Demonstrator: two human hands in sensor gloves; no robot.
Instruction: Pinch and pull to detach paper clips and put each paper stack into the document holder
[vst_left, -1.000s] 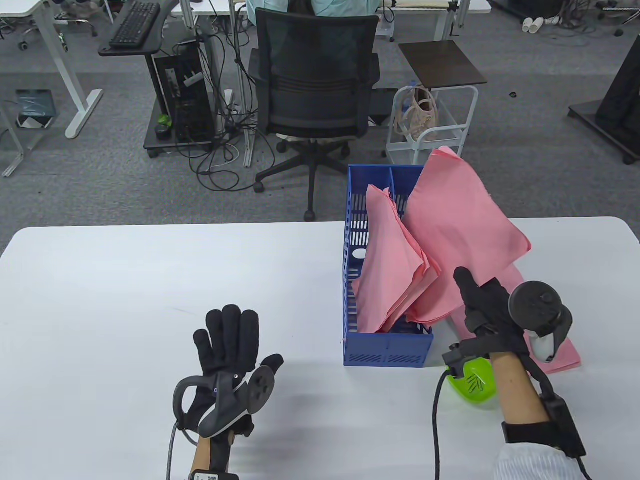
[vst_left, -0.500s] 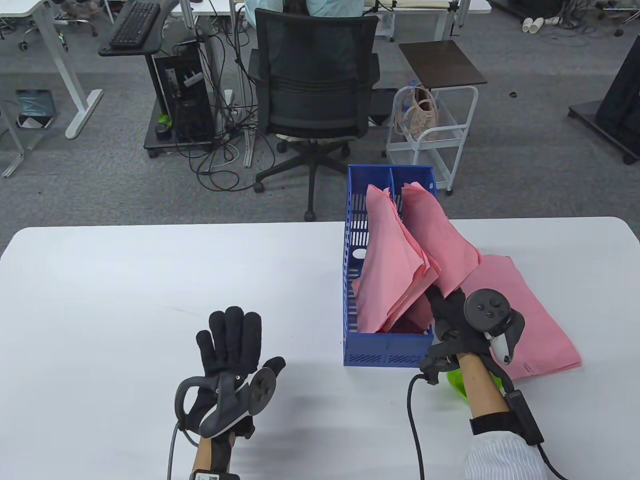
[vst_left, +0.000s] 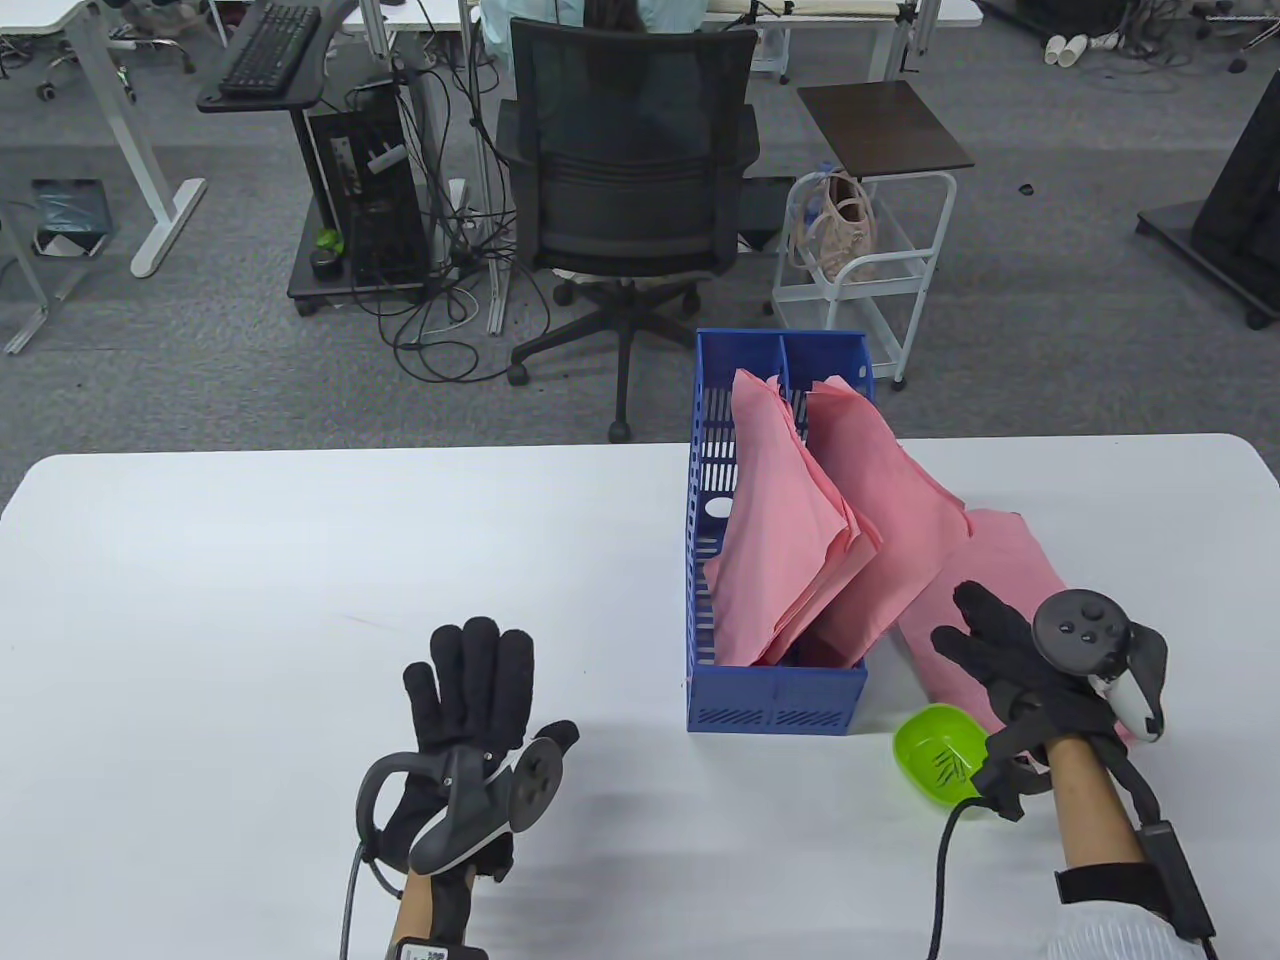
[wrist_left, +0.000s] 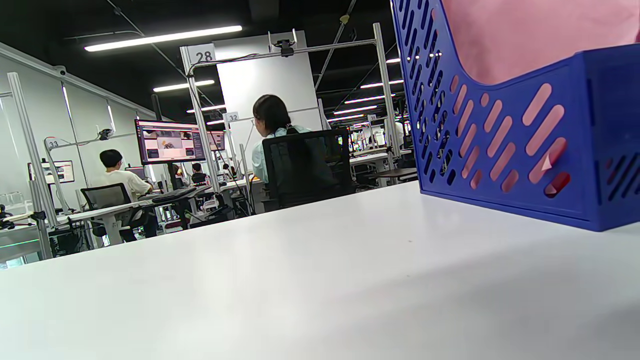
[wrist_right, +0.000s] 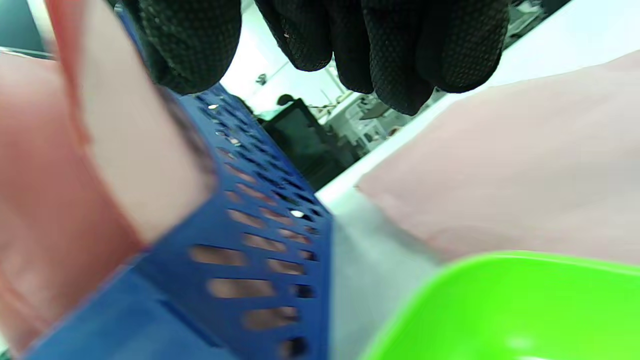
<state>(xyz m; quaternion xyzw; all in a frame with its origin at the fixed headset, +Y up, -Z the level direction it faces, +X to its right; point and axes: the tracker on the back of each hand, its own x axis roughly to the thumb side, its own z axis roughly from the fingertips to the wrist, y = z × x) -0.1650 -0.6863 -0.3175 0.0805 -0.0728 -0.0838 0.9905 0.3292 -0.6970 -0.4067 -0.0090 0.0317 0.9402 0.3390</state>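
A blue slotted document holder (vst_left: 770, 700) stands on the white table (vst_left: 300, 560) and shows in the wrist views too (wrist_left: 505, 145) (wrist_right: 240, 260). Two pink paper stacks lean inside it, one on the left (vst_left: 775, 520) and one on the right (vst_left: 880, 520). Another pink stack (vst_left: 1010, 570) lies flat on the table to the holder's right. My right hand (vst_left: 985, 640) hovers over that flat stack's near end, fingers spread, holding nothing. My left hand (vst_left: 470, 680) lies flat on the table, left of the holder, fingers straight.
A small green bowl (vst_left: 940, 750) with dark paper clips in it sits just right of the holder's near corner, beside my right wrist. Beyond the table's far edge stand an office chair (vst_left: 625, 180) and a white cart (vst_left: 865, 250).
My right hand lowered the pink stack into the holder's right side, let go of it, and drew back to the right over the flat stack. The green bowl came into view. My left hand barely shifted.
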